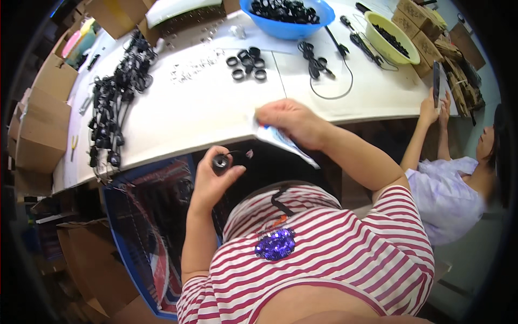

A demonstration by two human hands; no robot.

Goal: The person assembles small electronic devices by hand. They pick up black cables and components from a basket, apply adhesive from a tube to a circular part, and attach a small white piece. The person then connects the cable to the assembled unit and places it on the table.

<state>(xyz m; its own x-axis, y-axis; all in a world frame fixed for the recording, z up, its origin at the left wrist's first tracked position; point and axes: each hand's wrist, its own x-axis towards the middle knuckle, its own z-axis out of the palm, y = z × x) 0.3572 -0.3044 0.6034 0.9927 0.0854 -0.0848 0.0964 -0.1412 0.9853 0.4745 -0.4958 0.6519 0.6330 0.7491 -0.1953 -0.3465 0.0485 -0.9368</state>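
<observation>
My left hand [204,183] is closed around a small black cylindrical part [220,161], its round end facing up. A thin dark wire with a small pale pinkish tip [249,154] sticks out to its right. To the right and a little higher, my right hand [294,123] pinches a limp white packet [284,142] with a bit of blue and red on it. Both hands are held in front of my body at the near edge of the white table [216,116]. On the table beyond them lie several black rings [248,63].
A heap of black cables [116,94] lies on the left. Behind are a blue bowl [310,32] and a yellow bowl [407,53] of black parts, with loose cables [315,67] between. A blue crate [125,245] stands below. At right, another person [445,194] holds a phone [436,83].
</observation>
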